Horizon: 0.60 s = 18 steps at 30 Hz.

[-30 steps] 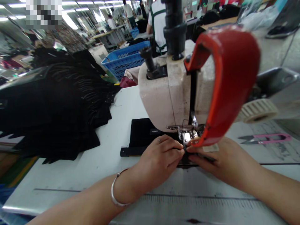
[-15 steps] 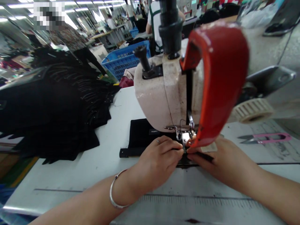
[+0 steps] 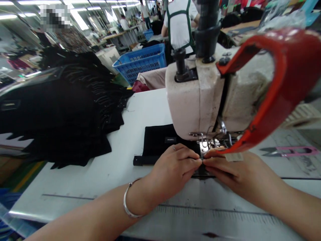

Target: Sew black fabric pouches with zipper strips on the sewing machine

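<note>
A black fabric piece [image 3: 155, 144] with a small label lies flat on the white table, its right part under the head of the sewing machine [image 3: 185, 103]. My left hand [image 3: 173, 170], with a ring and a bracelet at the wrist, pinches the fabric's near edge just in front of the presser foot [image 3: 204, 146]. Fingertips nearly meeting it from the right, my right hand [image 3: 235, 167] is closed on the same edge, partly behind the red guard [image 3: 283, 83]. The fabric between the fingertips is mostly hidden.
Pink-handled scissors [image 3: 296, 151] lie at the right. A large pile of black garments [image 3: 62, 113] covers the table's left side. Beyond the table [image 3: 147, 107] stands a blue crate [image 3: 142, 60], with a person in a white top [image 3: 179, 26] behind it.
The view has shifted, so the machine and red guard appear farther right and more of the label shows. Both hands keep their hold beside the presser foot.
</note>
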Available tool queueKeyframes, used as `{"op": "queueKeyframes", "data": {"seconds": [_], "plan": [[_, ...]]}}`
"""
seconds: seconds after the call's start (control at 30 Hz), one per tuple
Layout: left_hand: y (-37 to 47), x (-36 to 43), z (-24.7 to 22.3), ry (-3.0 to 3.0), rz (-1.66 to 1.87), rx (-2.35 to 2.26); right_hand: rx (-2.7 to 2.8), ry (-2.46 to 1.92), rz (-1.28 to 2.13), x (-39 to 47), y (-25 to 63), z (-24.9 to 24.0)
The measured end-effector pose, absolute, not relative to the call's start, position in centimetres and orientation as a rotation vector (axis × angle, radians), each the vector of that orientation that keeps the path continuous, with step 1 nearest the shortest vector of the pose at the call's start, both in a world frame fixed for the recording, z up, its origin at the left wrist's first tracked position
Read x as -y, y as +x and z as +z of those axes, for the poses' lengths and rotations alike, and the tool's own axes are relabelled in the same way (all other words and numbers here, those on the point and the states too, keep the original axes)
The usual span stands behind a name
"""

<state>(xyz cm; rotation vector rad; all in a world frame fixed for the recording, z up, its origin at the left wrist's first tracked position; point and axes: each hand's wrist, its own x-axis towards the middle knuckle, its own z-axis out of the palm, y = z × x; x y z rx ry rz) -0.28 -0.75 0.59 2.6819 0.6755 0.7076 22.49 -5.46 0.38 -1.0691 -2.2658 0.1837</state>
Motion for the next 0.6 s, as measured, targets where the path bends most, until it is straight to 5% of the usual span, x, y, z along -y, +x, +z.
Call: {"op": "queueKeyframes", "data": {"seconds": [0.6], "plan": [[0.7,-1.9,-0.4,2.73,0.849,-0.684,2.287,-1.272,0.071,3.7,23.7,-1.9]]}}
